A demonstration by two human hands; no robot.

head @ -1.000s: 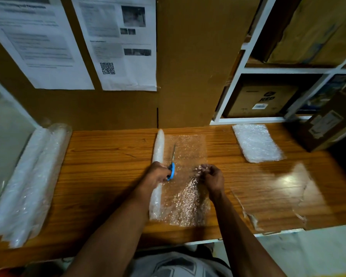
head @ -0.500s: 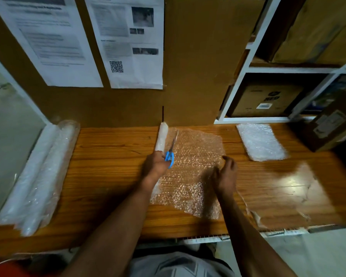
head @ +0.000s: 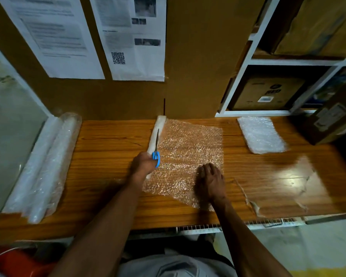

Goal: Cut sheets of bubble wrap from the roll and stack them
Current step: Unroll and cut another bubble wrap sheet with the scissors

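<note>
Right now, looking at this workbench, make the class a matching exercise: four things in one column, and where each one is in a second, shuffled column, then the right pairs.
Things
1. scissors
2. stack of cut sheets
3. spare rolls
4. right hand

Places
A. far right of the table
B. flat on the unrolled sheet
C. left end of the table
D. held in the left hand

Pairs: 1-D, 2-A, 3-C, 4-B

Left hand (head: 143, 163) grips blue-handled scissors (head: 156, 151), blades lying along the roll (head: 157, 134). Right hand (head: 212, 179) flat on the unrolled bubble wrap (head: 188, 154) on the wooden surface (head: 112, 160). Stacked sheets (head: 261, 134) far right; spare rolls (head: 46, 162) at left edge.
</note>
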